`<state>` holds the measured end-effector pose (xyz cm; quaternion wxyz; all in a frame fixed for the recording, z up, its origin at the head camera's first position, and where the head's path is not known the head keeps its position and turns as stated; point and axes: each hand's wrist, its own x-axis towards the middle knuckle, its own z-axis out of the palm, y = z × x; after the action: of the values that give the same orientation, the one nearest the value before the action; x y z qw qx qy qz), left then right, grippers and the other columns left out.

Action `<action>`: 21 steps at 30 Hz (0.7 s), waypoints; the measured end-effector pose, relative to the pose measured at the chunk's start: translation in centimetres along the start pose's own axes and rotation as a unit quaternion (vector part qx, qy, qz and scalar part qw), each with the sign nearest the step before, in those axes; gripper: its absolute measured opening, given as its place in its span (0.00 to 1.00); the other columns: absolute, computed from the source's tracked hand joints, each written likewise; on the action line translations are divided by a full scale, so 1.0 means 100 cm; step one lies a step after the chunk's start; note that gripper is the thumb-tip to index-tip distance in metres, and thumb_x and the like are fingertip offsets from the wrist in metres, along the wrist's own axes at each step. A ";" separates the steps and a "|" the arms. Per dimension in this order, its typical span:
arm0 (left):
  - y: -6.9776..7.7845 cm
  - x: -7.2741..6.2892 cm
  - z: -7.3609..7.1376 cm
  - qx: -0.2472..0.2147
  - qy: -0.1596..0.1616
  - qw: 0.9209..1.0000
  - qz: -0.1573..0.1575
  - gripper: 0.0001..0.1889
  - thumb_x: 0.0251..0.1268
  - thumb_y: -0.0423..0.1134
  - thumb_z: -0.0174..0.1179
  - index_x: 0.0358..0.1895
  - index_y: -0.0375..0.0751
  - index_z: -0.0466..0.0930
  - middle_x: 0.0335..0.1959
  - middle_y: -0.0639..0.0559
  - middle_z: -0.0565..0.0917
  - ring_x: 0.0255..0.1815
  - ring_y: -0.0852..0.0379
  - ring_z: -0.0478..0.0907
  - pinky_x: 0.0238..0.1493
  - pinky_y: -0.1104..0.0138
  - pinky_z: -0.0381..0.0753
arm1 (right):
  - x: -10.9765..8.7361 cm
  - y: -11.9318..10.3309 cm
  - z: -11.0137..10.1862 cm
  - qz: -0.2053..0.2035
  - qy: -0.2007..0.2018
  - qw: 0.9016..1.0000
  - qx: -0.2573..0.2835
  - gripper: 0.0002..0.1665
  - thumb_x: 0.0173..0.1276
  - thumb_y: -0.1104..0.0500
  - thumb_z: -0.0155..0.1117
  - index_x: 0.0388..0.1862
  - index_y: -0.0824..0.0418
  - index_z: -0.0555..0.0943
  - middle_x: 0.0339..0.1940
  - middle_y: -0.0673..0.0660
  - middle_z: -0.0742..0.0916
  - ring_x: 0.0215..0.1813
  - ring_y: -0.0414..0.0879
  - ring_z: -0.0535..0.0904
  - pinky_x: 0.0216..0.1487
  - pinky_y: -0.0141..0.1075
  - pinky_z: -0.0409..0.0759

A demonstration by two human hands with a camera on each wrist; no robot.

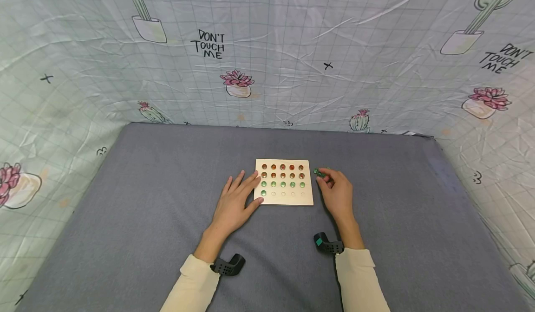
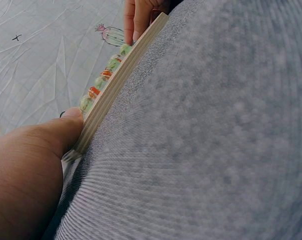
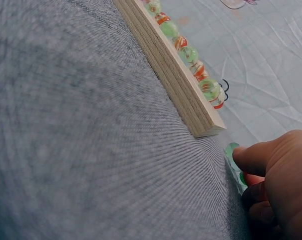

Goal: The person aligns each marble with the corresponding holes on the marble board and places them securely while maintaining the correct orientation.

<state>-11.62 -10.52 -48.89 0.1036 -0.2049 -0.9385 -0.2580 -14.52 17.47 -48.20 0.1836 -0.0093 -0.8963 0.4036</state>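
Observation:
A pale wooden board point(image 1: 310, 199) with rows of round hollows lies on the grey cloth. Orange marbles point(image 1: 283, 167) fill the two back rows, and green marbles point(image 1: 283, 185) the row in front of them. At the left of the front row sits one green marble point(image 1: 264, 193); the other hollows there are bare. My left hand point(image 1: 236, 205) rests along the board's left edge, fingers spread, the thumb point(image 2: 70, 122) against its near corner. Right of the board, my right hand point(image 1: 337, 193) pinches at a small cluster of green glass marbles point(image 3: 233, 150), partly hidden by the fingers.
Grey cloth point(image 1: 188, 163) covers the table around the board. A printed fabric curtain point(image 1: 284, 70) hangs behind and at both sides. Black wrist devices point(image 1: 227, 265) sit on both forearms, at the cream sleeves point(image 1: 359, 275).

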 end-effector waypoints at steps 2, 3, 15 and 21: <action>0.000 0.000 0.000 -0.001 0.001 1.000 0.000 0.30 0.68 0.54 0.56 0.70 0.47 0.67 0.71 0.54 0.64 0.74 0.45 0.53 0.74 0.49 0.43 | 0.000 0.000 0.000 0.000 0.001 1.000 -0.001 0.14 0.62 0.64 0.69 0.48 0.64 0.85 0.27 0.55 0.79 0.25 0.45 0.72 0.24 0.34 0.67; 0.000 0.000 0.000 -0.002 0.001 1.000 0.001 0.30 0.68 0.54 0.56 0.70 0.47 0.67 0.71 0.54 0.64 0.74 0.45 0.53 0.74 0.49 0.43 | 0.000 0.000 0.000 -0.001 0.001 1.000 -0.001 0.13 0.62 0.64 0.69 0.47 0.64 0.85 0.27 0.55 0.79 0.25 0.45 0.72 0.24 0.34 0.67; 0.000 -0.002 0.001 -0.003 0.005 1.000 0.001 0.30 0.68 0.53 0.56 0.70 0.47 0.68 0.71 0.54 0.64 0.74 0.46 0.53 0.74 0.49 0.43 | -0.002 0.002 0.001 -0.005 0.010 1.000 0.007 0.10 0.60 0.65 0.71 0.42 0.65 0.85 0.27 0.56 0.80 0.25 0.46 0.73 0.24 0.34 0.69; 0.000 -0.001 0.001 -0.005 0.005 1.000 0.002 0.30 0.68 0.53 0.56 0.70 0.47 0.67 0.72 0.54 0.64 0.74 0.46 0.53 0.74 0.50 0.42 | -0.001 0.001 0.001 0.007 0.012 1.000 0.007 0.11 0.60 0.65 0.71 0.42 0.65 0.85 0.26 0.56 0.81 0.25 0.46 0.73 0.24 0.33 0.69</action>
<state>-11.48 -10.50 -48.98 0.1079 -0.2056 -0.9364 -0.2633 -14.43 17.46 -48.38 0.1913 -0.0190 -0.8911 0.4111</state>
